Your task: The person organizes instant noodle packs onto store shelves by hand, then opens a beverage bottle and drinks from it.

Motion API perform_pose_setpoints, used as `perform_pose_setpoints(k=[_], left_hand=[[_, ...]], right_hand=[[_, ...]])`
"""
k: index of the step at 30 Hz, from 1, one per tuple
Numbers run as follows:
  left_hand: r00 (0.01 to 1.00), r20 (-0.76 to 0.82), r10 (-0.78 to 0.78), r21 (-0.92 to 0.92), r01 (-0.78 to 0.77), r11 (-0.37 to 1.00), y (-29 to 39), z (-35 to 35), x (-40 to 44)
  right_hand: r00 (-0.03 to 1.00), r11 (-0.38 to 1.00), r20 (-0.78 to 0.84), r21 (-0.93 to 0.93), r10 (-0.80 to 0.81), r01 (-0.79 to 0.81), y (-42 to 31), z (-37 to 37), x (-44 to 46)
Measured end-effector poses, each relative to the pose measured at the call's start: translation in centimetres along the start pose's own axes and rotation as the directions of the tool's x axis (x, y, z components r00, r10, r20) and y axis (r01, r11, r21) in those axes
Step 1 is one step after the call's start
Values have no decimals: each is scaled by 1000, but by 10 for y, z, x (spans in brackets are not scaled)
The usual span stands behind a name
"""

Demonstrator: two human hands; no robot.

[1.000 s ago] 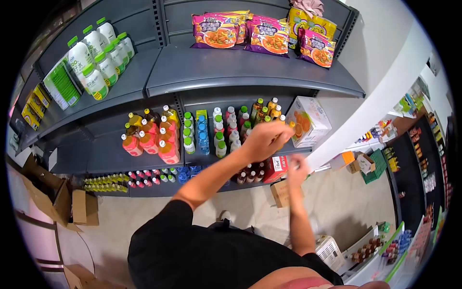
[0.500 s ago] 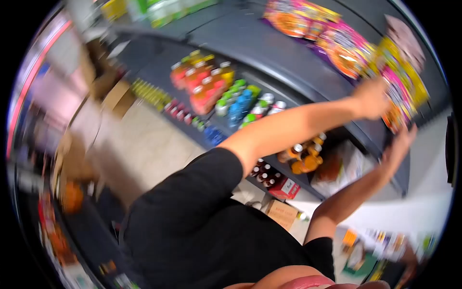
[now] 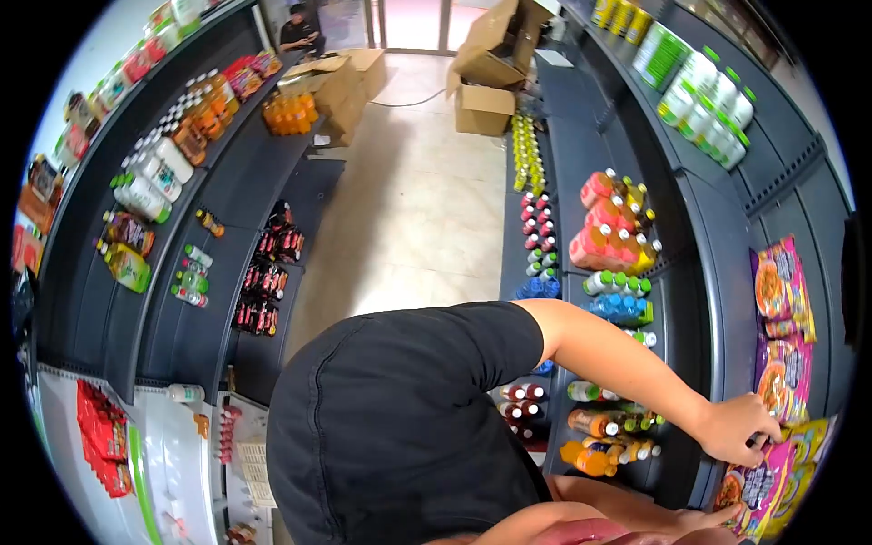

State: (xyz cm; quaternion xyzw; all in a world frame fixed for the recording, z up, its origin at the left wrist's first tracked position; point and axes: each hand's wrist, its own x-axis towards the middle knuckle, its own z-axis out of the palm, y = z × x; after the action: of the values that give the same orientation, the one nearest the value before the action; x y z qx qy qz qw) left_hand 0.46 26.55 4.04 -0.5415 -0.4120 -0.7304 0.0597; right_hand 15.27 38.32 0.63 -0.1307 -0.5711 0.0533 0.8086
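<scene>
My left hand is closed with curled fingers at the upper edge of a pink and purple instant noodle bag, which has a picture of food on its front. Low at the right, my right hand has its fingers stretched out against the bag's lower edge; part of this hand is cut off by the view. Yellow bags lie behind and beside the noodle bag. Farther along the same shelf stand more pink and purple noodle bags.
Grey shelving on the right carries juice bottles and white bottles. Shelves with drinks line the left side. Cardboard boxes stand down the tiled aisle, where another person sits.
My view has swung round and levelled, so the aisle and left shelves show. My left hand stays at the noodle bag's upper edge, and my right hand stays by its lower edge.
</scene>
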Motion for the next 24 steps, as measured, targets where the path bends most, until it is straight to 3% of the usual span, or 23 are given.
perform_pose_setpoints(k=[1, 3, 4, 5, 9, 11, 12, 13, 14, 16, 18, 20, 21, 24], left_hand=[[989, -43, 139, 35, -138, 990, 8, -14, -1], [958, 39, 284, 68, -286, 956, 29, -59, -6], [931, 85, 354, 74, -361, 930, 41, -82, -12], [919, 31, 393, 114, -394, 912, 51, -106, -26], [914, 47, 404, 235, -403, 885, 91, -211, -88], [944, 16, 329, 320, -316, 893, 110, -257, -120], [963, 22, 267, 342, -258, 904, 108, -281, -136], [992, 12, 125, 358, -121, 926, 121, -307, -152], [1000, -5, -18, 372, 19, 928, 130, -332, -168], [995, -51, -87, 512, 101, 853, 125, -377, -200], [979, -125, -160, 578, 203, 790, 103, -422, -240], [848, -197, -492, 526, 515, 677, 116, -465, -268], [843, -238, -482, 518, 530, 672, 107, -484, -287], [779, -340, -527, 446, 627, 639, 91, -537, -337]], right_hand=[[999, 996, -4, 74, 53, -52, -6, 6, -12], [989, 967, 3, 210, 148, -145, -22, 19, -32], [989, 955, 40, 257, 142, -148, -31, 26, -42], [988, 941, 73, 303, 134, -149, -43, 34, -53], [972, 855, 212, 481, 98, -191, -108, 72, -119], [906, 681, 347, 605, 242, -413, -161, 90, -162], [808, 485, 458, 646, 372, -589, -198, 100, -188], [741, 384, 551, 635, 384, -670, -218, 110, -213], [612, 326, 666, 517, 427, -791, -237, 112, -239], [330, 200, 847, 269, 417, -942, -263, 116, -292], [25, 134, 868, -48, 495, -990, -300, 119, -341], [-111, -36, 941, -105, 318, -994, -317, 116, -398], [-240, -85, 914, -225, 326, -971, -331, 118, -418], [-368, -27, 891, -375, 264, -927, -363, 132, -473]])
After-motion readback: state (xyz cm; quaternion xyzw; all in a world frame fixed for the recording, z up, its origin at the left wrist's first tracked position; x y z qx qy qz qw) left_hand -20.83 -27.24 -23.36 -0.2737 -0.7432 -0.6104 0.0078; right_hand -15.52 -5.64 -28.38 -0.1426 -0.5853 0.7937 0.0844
